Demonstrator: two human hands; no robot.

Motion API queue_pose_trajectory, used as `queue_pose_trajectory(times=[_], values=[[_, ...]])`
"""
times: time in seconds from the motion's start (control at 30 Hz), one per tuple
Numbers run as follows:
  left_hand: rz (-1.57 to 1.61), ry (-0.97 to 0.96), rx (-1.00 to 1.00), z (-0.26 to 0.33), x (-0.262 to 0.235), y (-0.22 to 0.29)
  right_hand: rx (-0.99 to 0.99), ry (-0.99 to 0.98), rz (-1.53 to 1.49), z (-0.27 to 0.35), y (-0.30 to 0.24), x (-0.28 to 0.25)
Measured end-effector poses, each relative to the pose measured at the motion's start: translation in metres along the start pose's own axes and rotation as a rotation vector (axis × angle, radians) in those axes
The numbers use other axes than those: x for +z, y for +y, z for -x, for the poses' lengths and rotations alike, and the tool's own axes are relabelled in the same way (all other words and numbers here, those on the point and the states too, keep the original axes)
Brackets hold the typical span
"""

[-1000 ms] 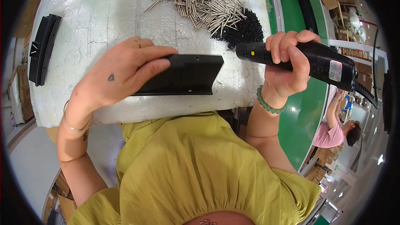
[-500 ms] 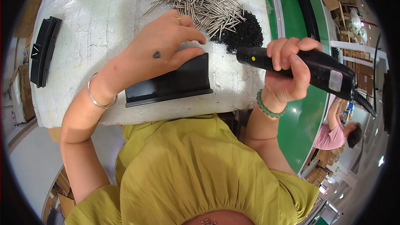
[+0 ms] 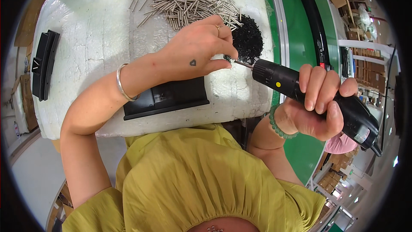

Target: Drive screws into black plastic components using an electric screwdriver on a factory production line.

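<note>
Right hand: the right hand (image 3: 319,103) is wrapped tight around the black electric screwdriver (image 3: 313,96), holding it nearly level so its bit points left toward the other hand
Left hand: the left hand (image 3: 199,51) has thumb and forefinger pinched together at the bit tip (image 3: 241,63), apparently seating a small black screw there; the screw itself is too small to make out
Screw pile: the heap of black screws (image 3: 246,38) lies on the white tabletop (image 3: 86,51) just beside the left hand, near enough that the fingers can pick from it without a long reach
Pins: a spread of silver metal pins (image 3: 184,2) lies at the far side, touching the screw heap's edge
Workpiece: a black plastic panel (image 3: 167,99) rests flat at the tabletop's near edge, under the left forearm, close to the body where the tool can come down on it
Spare part: a black curved part (image 3: 42,65) sits well apart at the left
Conveyor: a green belt (image 3: 296,30) runs along the right side, carrying a long black strip (image 3: 315,21)
</note>
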State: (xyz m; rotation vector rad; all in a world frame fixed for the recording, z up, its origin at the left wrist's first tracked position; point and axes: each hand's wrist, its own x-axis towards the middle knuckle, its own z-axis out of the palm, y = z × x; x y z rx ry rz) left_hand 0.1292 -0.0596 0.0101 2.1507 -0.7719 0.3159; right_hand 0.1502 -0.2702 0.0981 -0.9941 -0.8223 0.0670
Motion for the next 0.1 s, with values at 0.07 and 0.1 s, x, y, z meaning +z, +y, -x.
queue_pose_trajectory(times=[0.07,0.1], values=[[-0.035,0.056,-0.060,0.0009,0.0011,-0.0028,-0.018,-0.009,-0.005,0.0001,-0.0009,-0.0017],[-0.031,0.053,-0.064,0.0019,0.0025,-0.0024,-0.015,-0.002,-0.014,0.0001,0.0006,-0.0020]])
